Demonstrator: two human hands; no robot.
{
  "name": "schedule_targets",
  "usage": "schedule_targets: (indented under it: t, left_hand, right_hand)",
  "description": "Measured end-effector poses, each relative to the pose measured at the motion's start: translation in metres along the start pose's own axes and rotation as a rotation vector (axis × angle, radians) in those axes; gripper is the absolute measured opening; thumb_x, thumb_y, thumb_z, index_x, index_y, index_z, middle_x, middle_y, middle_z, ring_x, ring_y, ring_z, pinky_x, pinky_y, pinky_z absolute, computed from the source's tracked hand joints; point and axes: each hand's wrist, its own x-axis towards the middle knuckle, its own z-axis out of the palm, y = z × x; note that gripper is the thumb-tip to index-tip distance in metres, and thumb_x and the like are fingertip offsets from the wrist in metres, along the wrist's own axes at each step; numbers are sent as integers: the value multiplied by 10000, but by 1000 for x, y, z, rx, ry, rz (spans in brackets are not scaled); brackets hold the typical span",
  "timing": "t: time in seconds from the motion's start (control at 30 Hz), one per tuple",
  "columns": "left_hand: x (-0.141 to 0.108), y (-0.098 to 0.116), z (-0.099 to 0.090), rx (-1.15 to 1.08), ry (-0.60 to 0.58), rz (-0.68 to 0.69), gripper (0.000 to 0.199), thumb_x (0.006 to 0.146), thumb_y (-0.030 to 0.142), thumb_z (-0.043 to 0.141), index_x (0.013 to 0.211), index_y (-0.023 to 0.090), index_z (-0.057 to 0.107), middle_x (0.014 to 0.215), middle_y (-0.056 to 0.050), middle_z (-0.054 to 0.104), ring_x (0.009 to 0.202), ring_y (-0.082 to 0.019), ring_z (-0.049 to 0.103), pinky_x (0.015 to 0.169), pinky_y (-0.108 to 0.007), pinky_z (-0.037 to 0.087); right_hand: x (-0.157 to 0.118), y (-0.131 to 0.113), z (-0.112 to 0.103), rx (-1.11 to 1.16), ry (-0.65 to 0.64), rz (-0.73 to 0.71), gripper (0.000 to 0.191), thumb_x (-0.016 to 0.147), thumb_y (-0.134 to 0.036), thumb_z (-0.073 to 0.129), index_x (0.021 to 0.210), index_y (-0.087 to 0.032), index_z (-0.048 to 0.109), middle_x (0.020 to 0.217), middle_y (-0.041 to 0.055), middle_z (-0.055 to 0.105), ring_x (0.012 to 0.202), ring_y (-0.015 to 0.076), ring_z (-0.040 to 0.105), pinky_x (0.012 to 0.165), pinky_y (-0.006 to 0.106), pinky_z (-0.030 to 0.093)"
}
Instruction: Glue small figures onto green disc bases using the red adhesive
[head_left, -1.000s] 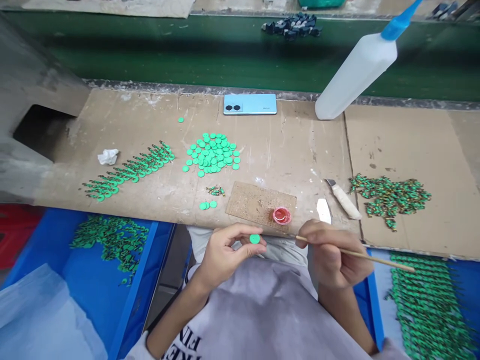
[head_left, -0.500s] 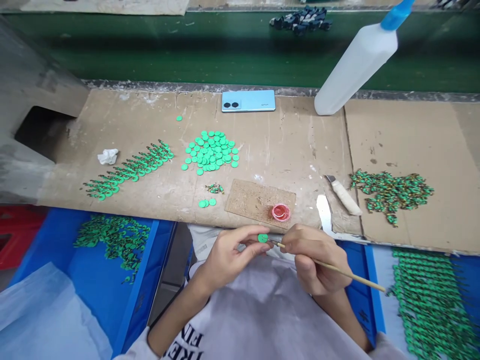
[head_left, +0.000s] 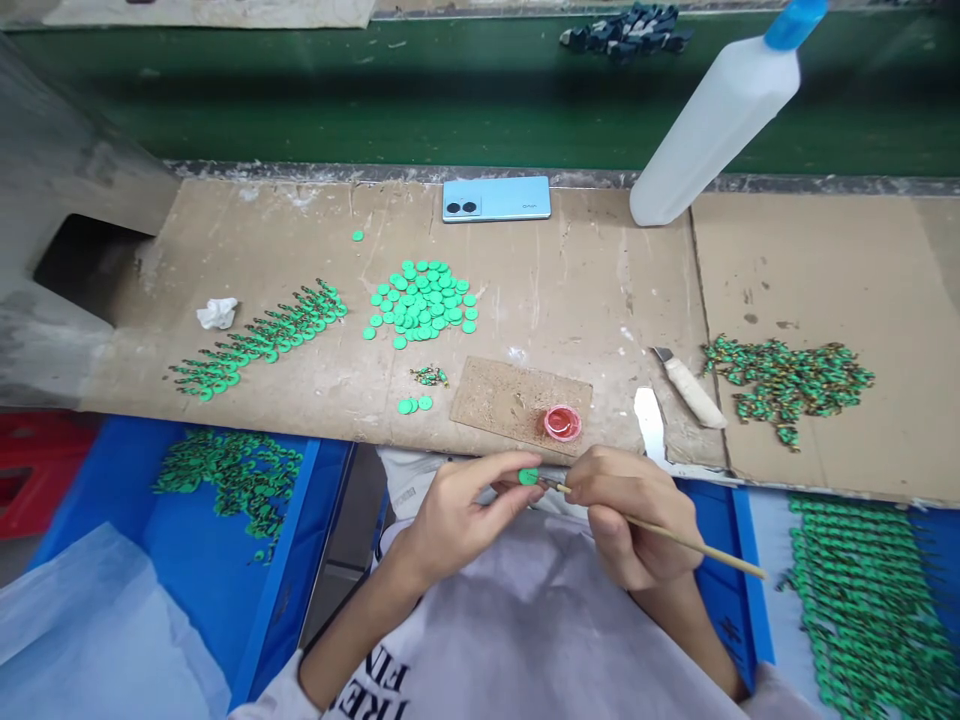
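Observation:
Between thumb and forefinger, my left hand pinches a small green disc. My right hand grips a thin paintbrush with a pale wooden handle, its tip at the disc's right edge. Whether the tip touches the disc I cannot tell. Just beyond my hands, a small cup of red liquid sits on a piece of brown board. Loose green discs lie in a pile farther back, with a few small green-and-gold pieces in front of them.
A row of green pieces lies left, near a crumpled white tissue. Behind are a blue phone and a tall white bottle. A knife and a green-and-gold heap lie right. Blue bins flank my lap.
The view has shifted very slightly. Both hands keep almost the same pose, with the disc and the paintbrush still held.

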Motion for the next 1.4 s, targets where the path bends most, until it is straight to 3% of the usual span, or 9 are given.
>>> schedule_targets:
  t: [0.37,0.53,0.67,0.83,0.97,1.4]
  left_hand:
    - [-1,1,-1,6,-33,-6,208,973,265,725,1152,173,778,853,-48,850,702,-171,810,662,-215,648]
    - [-2,0,-1,105,-31,60,194,1012,217,648,1164,187,765,945,-57,861,796,-184,825,731,-244,667]
    - [-1,-1,2,84,-37,45,185,993,196,654,1131,185,776,910,-51,859,755,-177,817,710,-239,667]
    - [-2,2,4,-206,-1,-227,175,916,251,774,1073,177,795,884,-51,864,792,-194,838,685,-216,669]
    - [-1,4,3,-387,-30,-362,219,883,276,811,1066,157,793,869,-71,865,782,-217,843,702,-253,691]
    - [-1,6,2,-330,-23,-361,213,868,304,821,1043,183,816,877,-53,867,826,-229,849,671,-240,694]
  right_hand:
    - [-2,-1,-1,-49,-28,9,163,1056,-161,497,1016,-168,655,723,40,666,606,174,625,540,288,513]
    - [-1,-15,-4,-294,-177,-20,116,1064,-215,620,964,-166,654,728,33,676,618,162,620,568,297,490]
    - [1,-23,-4,-381,-272,-24,153,1043,-188,659,895,-167,625,653,4,607,561,150,554,526,303,420]
    - [-5,-16,-3,-211,-59,-31,198,1117,-265,513,1037,-158,659,765,53,683,658,176,672,574,294,519]
    - [-9,-12,-4,-85,34,-39,191,1097,-226,514,1044,-126,668,726,48,657,619,175,659,525,286,507]
    - [-8,-11,-2,-102,-42,38,165,1070,-194,507,1031,-174,666,715,37,673,599,181,658,525,284,519]
